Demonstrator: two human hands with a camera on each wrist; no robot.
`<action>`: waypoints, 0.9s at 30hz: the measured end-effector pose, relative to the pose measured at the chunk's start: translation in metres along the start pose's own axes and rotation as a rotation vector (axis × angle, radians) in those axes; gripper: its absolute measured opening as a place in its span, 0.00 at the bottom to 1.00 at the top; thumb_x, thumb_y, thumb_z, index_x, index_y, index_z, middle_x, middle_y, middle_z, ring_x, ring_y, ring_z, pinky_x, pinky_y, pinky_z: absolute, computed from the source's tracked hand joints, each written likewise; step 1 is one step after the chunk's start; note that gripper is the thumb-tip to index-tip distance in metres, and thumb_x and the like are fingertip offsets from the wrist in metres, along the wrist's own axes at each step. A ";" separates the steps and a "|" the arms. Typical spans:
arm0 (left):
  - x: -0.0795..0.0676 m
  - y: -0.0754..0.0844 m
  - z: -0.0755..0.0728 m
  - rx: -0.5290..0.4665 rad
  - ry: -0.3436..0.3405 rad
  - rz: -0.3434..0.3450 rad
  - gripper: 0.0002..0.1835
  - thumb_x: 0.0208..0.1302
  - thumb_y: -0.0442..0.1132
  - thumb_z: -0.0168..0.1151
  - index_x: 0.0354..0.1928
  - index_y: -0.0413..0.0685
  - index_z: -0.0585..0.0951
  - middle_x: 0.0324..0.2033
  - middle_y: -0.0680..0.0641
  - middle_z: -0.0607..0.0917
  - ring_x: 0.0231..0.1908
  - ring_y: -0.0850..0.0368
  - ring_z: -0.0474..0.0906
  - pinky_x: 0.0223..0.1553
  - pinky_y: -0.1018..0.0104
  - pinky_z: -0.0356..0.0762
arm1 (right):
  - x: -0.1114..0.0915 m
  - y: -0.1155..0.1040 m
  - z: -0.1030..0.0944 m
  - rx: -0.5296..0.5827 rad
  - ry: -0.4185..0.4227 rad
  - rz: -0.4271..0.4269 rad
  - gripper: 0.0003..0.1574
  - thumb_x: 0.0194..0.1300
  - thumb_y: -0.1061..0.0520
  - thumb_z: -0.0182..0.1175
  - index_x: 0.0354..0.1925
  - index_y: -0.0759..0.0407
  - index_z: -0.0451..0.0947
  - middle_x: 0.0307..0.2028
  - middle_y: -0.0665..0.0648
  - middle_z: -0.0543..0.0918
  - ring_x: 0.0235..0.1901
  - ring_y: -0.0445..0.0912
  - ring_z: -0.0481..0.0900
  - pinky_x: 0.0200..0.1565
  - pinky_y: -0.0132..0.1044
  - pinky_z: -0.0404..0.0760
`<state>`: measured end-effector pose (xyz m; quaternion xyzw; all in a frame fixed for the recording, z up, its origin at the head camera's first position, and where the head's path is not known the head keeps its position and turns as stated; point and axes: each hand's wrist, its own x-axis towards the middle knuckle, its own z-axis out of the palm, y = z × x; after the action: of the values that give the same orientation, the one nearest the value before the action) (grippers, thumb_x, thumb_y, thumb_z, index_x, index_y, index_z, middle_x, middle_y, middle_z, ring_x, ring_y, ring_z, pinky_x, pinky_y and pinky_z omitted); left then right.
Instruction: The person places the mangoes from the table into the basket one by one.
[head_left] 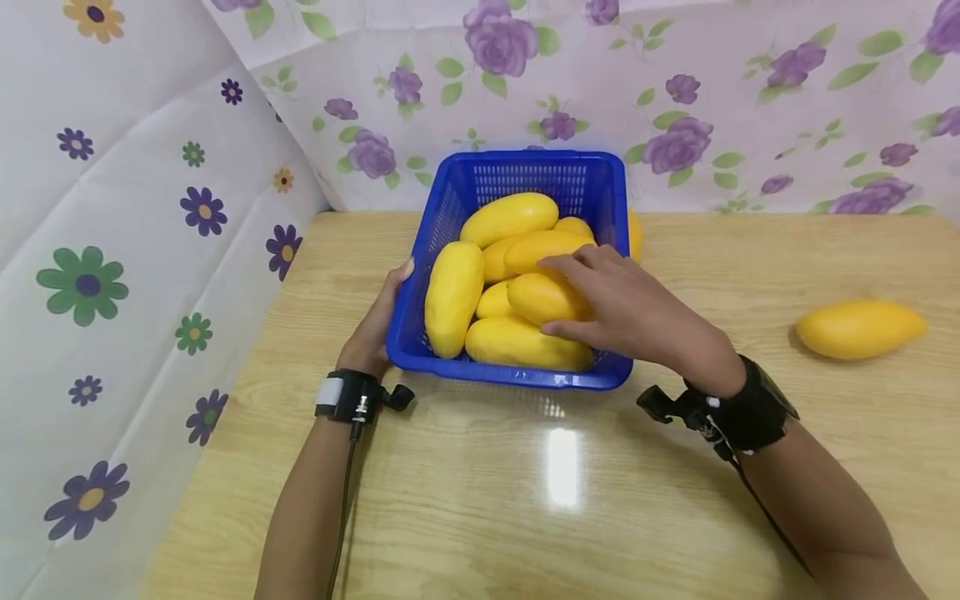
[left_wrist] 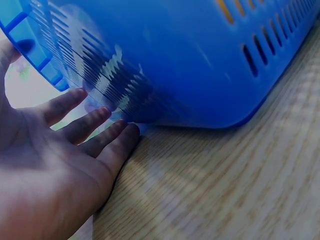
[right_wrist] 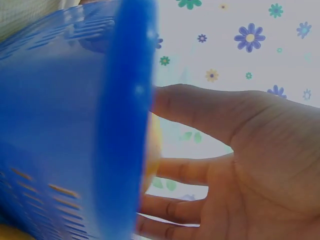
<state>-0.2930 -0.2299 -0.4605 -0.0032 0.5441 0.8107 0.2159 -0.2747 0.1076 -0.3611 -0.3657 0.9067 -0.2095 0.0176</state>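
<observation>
A blue plastic basket [head_left: 510, 379] with slotted walls stands on the table and holds several yellow mangoes. At its left side, my left hand [head_left: 372, 325] has the thumb by the rim. In the left wrist view, the straight fingers [left_wrist: 95, 125] of that hand lie against the outer wall. My right hand [head_left: 626, 304] reaches over the right rim, thumb and fingers on either side of a mango [head_left: 546, 298]. The right wrist view shows the rim hiding the fingertips and most of that fruit. Other mangoes lie around it, including one [head_left: 454, 300] along the left wall.
A single mango [head_left: 861, 329] lies on the wooden table [head_left: 480, 500] to the right. Part of another yellow fruit [head_left: 635, 236] shows behind the basket's right wall. Flower-printed sheets [head_left: 570, 92] stand at the back and left. Both wrists wear black camera straps with cables.
</observation>
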 end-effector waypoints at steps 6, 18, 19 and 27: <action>0.001 -0.002 -0.003 -0.002 -0.011 0.006 0.40 0.65 0.68 0.51 0.75 0.62 0.61 0.57 0.46 0.71 0.52 0.54 0.72 0.53 0.56 0.74 | -0.004 0.000 -0.005 0.013 -0.006 0.015 0.43 0.61 0.38 0.65 0.68 0.56 0.68 0.54 0.60 0.76 0.50 0.54 0.69 0.49 0.49 0.70; 0.000 0.001 0.002 -0.003 -0.008 0.002 0.39 0.66 0.67 0.51 0.74 0.61 0.61 0.56 0.47 0.72 0.51 0.54 0.72 0.53 0.58 0.74 | -0.011 0.001 -0.016 -0.005 0.014 0.026 0.40 0.62 0.39 0.65 0.66 0.56 0.71 0.51 0.59 0.79 0.45 0.54 0.73 0.46 0.49 0.71; 0.000 0.002 0.004 -0.004 -0.006 0.003 0.39 0.66 0.67 0.51 0.74 0.61 0.62 0.56 0.47 0.72 0.51 0.54 0.72 0.53 0.58 0.74 | -0.012 0.001 -0.018 -0.008 0.017 0.030 0.40 0.62 0.39 0.64 0.66 0.56 0.71 0.51 0.59 0.79 0.44 0.53 0.73 0.45 0.49 0.71; -0.006 0.005 0.011 0.014 0.006 0.020 0.36 0.70 0.65 0.46 0.75 0.59 0.61 0.53 0.48 0.73 0.49 0.56 0.73 0.51 0.60 0.75 | -0.021 0.005 -0.035 0.027 0.002 0.083 0.43 0.65 0.34 0.59 0.69 0.56 0.68 0.61 0.64 0.75 0.60 0.59 0.70 0.57 0.57 0.69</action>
<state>-0.2868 -0.2242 -0.4501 0.0012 0.5503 0.8091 0.2063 -0.2691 0.1376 -0.3339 -0.3271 0.9182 -0.2212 0.0301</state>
